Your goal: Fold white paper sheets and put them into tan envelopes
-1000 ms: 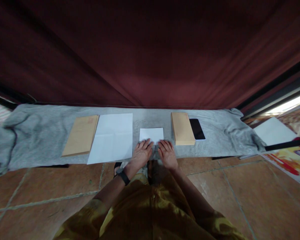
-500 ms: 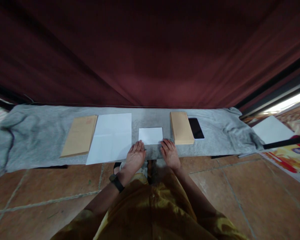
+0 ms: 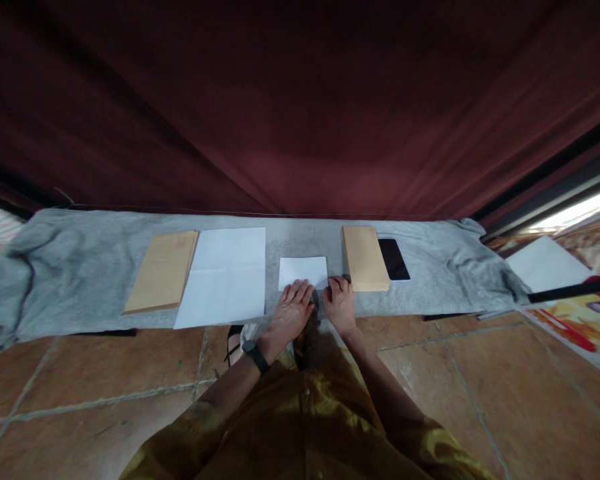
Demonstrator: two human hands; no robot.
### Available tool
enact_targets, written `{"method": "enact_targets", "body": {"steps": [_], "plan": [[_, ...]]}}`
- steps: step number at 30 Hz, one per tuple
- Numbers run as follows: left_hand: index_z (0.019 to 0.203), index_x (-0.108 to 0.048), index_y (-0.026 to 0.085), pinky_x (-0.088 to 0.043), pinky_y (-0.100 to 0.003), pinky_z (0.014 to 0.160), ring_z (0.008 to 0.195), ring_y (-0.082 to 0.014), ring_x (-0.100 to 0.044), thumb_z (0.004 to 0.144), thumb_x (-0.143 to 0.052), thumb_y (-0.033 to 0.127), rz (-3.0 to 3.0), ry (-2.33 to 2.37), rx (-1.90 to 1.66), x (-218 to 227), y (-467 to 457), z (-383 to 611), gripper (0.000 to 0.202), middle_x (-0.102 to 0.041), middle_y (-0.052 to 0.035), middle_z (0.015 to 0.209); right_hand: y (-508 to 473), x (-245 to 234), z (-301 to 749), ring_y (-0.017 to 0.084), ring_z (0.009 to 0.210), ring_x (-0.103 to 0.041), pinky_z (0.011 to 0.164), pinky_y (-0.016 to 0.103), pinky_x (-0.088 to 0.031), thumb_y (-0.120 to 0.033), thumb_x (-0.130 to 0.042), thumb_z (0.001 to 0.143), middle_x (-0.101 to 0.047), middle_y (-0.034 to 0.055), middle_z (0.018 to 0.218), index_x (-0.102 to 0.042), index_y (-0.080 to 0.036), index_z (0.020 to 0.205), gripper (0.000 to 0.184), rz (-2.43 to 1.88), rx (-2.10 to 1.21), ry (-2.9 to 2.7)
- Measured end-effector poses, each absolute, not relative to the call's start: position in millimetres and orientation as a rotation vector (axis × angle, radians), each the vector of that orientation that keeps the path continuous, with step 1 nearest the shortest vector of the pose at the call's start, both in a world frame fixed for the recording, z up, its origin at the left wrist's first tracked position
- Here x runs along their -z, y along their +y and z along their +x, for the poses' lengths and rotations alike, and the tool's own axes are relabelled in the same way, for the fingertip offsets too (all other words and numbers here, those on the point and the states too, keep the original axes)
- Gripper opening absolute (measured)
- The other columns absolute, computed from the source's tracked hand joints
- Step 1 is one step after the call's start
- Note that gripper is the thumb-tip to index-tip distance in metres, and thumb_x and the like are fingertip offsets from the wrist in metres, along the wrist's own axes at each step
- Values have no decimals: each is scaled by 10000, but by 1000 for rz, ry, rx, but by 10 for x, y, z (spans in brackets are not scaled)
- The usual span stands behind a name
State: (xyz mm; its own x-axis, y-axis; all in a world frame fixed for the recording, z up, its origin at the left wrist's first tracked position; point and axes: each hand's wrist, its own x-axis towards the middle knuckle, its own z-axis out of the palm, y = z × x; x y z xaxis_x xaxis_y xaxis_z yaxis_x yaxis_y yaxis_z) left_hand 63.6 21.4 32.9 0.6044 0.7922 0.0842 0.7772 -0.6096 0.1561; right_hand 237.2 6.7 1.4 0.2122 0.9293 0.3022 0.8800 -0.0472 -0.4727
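Note:
A small folded white paper (image 3: pixel 303 271) lies on the grey cloth (image 3: pixel 80 267) in front of me. My left hand (image 3: pixel 293 310), a dark band on its wrist, lies flat with fingers stretched out and fingertips on the paper's near edge. My right hand (image 3: pixel 339 304) rests at the paper's lower right corner, fingers slightly bent and pressed down on the cloth; nothing is held in it. A large white sheet (image 3: pixel 224 275) lies to the left. A brown envelope stack (image 3: pixel 364 257) lies just right of my right hand.
Another brown envelope (image 3: pixel 163 270) lies at the far left of the sheets. A black phone (image 3: pixel 393 259) sits beside the right envelope stack. A dark red curtain (image 3: pixel 300 107) hangs behind the cloth. Tiled floor (image 3: pixel 80 380) lies below; papers and a colourful print (image 3: pixel 575 313) lie at right.
Half a second ago my hands were spread apart at the paper's two near corners. Both have moved inward and forward; my left fingertips now lie on the paper's near edge.

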Motion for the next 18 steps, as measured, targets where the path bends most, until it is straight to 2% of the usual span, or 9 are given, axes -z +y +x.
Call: {"method": "enact_targets", "body": {"steps": [11,15,18], "plan": [[1460,-545,240,-269,-624,1212,1505,-348,-344,996,-477,312,2697,1299,-197,-282,216,894,474,-463,-93,1590,228,-19,2397,295,1077,-550,985,450,-458,-197,-538,908,-645,136,1040,-689,-170,1076,228,-1911,-161,-1562],[1462,-541,204,-268,-613,1214,1505,-349,-344,1008,-461,324,2696,1295,-175,-291,215,955,476,-463,-119,1586,269,1,2396,287,1035,-577,943,416,-488,-185,-530,894,-635,132,1011,-693,-179,1042,221,-1913,-171,-1517],[1481,-522,217,-258,-609,1217,1509,-346,-338,1013,-460,330,2712,1284,-179,-288,218,966,485,-448,-120,1596,332,24,2392,296,1017,-600,919,411,-499,-212,-513,901,-628,142,995,-697,-185,1013,217,-1910,-180,-1480]]}}
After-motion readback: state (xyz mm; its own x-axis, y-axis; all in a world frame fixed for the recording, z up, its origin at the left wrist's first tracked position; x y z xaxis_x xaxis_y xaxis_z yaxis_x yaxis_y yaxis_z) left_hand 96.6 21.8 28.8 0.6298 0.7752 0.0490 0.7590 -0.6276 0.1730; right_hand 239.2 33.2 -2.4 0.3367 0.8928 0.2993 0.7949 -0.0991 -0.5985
